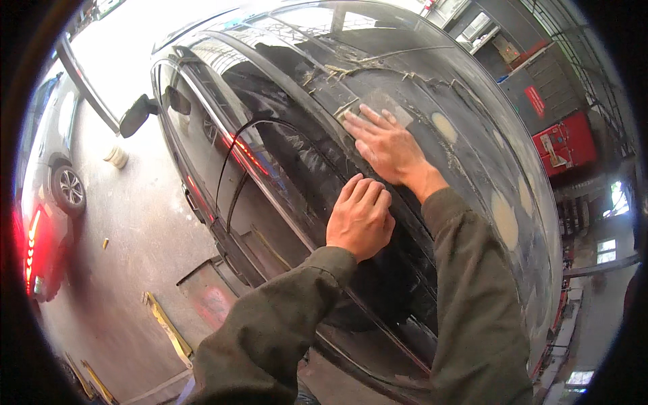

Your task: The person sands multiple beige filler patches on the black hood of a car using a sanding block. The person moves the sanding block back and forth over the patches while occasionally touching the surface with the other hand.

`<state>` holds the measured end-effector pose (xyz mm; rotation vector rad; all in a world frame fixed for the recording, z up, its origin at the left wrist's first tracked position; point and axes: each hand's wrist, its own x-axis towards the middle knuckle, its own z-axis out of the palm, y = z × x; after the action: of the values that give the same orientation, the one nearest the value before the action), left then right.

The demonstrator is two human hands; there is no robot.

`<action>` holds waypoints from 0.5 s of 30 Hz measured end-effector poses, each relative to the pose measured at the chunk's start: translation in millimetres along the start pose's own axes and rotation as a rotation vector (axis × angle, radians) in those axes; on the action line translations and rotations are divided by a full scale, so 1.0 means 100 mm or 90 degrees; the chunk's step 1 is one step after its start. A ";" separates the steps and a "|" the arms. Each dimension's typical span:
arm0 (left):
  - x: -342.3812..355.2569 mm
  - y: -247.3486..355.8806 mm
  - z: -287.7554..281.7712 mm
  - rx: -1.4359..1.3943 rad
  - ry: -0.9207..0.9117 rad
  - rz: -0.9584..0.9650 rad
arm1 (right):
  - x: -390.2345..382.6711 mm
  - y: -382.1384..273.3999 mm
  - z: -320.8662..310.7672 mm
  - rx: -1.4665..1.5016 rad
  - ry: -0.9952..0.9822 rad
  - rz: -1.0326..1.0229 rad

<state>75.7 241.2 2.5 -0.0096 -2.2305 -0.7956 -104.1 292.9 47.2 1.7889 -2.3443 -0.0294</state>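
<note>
One hand (pixel 391 147) rests on a greyish sheet (pixel 399 108).

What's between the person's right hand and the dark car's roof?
In the head view, a flat, greyish, rectangular sheet lies between the right hand and the dusty roof; the fingers are spread over it.

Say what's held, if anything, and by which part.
The right hand presses a grey sheet against the car roof, fingers spread across its near part. The left hand is curled; whether it holds anything is hidden.
</note>
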 end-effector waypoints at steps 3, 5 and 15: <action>-0.01 -0.07 0.01 0.002 0.004 0.003 | -0.44 -0.03 -0.12 0.026 -0.014 -0.019; 0.00 -0.06 -0.01 -0.013 0.006 0.006 | -0.94 0.01 -0.25 0.038 -0.005 -0.030; 0.01 0.02 -0.01 -0.037 -0.005 0.001 | -2.54 -0.26 -0.71 0.058 -0.135 0.131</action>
<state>75.8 241.9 5.0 -0.0417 -2.2142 -0.8601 -3.6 536.5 77.4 1.6464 -2.7089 -0.0875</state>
